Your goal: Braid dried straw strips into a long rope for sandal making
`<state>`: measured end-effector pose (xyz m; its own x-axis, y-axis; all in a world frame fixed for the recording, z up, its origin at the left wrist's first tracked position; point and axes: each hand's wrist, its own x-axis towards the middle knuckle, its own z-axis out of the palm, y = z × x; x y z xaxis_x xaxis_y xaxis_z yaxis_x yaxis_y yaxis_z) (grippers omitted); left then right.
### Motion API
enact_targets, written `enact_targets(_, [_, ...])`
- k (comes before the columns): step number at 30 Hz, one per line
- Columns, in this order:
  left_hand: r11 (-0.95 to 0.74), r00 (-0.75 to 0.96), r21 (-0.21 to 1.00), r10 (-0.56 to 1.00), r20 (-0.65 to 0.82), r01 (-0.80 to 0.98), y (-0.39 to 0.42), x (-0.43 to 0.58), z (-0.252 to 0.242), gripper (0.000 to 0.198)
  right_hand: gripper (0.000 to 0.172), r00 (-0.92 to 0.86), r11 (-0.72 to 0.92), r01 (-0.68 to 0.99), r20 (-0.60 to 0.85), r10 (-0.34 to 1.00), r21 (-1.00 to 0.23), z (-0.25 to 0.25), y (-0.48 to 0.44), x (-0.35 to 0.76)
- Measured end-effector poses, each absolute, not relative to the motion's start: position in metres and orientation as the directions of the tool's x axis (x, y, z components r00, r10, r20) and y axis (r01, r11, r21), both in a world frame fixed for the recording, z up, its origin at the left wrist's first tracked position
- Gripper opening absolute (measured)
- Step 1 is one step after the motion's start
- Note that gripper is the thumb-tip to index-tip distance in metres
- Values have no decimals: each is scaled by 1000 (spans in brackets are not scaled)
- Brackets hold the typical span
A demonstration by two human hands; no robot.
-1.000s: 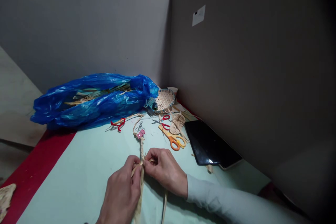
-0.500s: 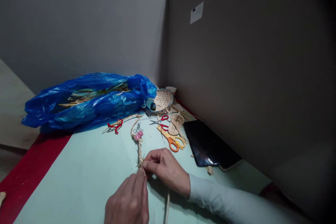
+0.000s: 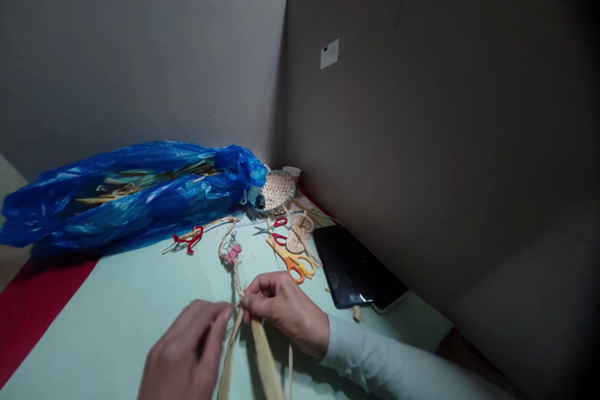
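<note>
A thin straw braid [image 3: 237, 275] runs down the table towards me, with a pink binder clip [image 3: 233, 254] on its upper part. My right hand [image 3: 284, 309] is closed in a pinch on the braid's lower end. Loose flat straw strands [image 3: 266, 359] hang from that spot towards the front edge. Just left of it, my left hand [image 3: 185, 350] has thumb and forefinger pressed together on what looks like a short bit of strand at the braid; the hand is a little blurred.
Beyond the hands lie orange-handled scissors [image 3: 296, 267], red-handled scissors [image 3: 280, 239], a small woven sole-shaped piece [image 3: 300, 232] and a woven basket [image 3: 279, 190]. A blue plastic bag [image 3: 154, 212] of straw fills the back left. A black tablet [image 3: 356, 269] lies right, beside a grey partition [image 3: 398, 137].
My left hand has drawn back left from the braid's end, and wide straw strands now show below. The right hand keeps its pinch. The view has tilted up and shifted right.
</note>
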<state>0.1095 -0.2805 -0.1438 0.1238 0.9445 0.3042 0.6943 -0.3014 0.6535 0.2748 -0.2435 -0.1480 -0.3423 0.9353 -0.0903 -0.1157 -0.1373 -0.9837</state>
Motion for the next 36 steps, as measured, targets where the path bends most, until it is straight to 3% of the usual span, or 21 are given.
enact_targets(2, [-45, 58, 899, 998, 22, 436, -270, 111, -137, 25, 26, -369, -128, -153, -64, 927, -980, -147, -244, 277])
enact_targets(3, [78, 105, 965, 989, -107, 250, -267, 113, -135, 28, 30, -382, -132, -171, -58, 922, -976, -147, -244, 277])
enact_targets(5, [286, 218, 955, 940, -263, -82, -263, 121, -136, 31, 35, -399, -134, -182, -52, 916, -974, -146, -244, 278])
enact_targets(8, [397, 282, 885, 902, -327, -243, -262, 129, -140, 28, 32, -408, -107, -136, -43, 912, -985, -146, -244, 278])
enact_targets(13, [402, 258, 895, 901, -349, -192, -262, 129, -142, 32, 20, -430, -68, -14, -55, 901, -998, -151, -245, 279])
enact_targets(18, [377, 256, 918, 906, -338, -124, -265, 127, -142, 32, 15, -447, 120, 193, 22, 894, -974, -150, -248, 282])
enact_targets(23, [395, 227, 913, 902, -367, -96, -268, 127, -150, 29, 14, -428, 282, 416, 87, 900, -865, -143, -258, 283])
enact_targets(26, [366, 138, 931, 922, -363, 3, -267, 128, -153, 27, 24, -445, 357, 495, 121, 887, -792, -139, -260, 286])
enact_targets(30, [294, 61, 944, 950, -306, 153, -266, 128, -152, 23, 11, -480, 413, 653, 75, 874, -635, -126, -258, 294])
enact_targets(33, [289, 62, 945, 952, -301, 152, -267, 128, -152, 24, 20, -502, 454, 672, 91, 860, -584, -119, -262, 295])
enact_targets(36, [321, 74, 943, 942, -327, 89, -269, 126, -152, 26, 15, -618, 618, 634, 176, 766, -464, -124, -270, 290])
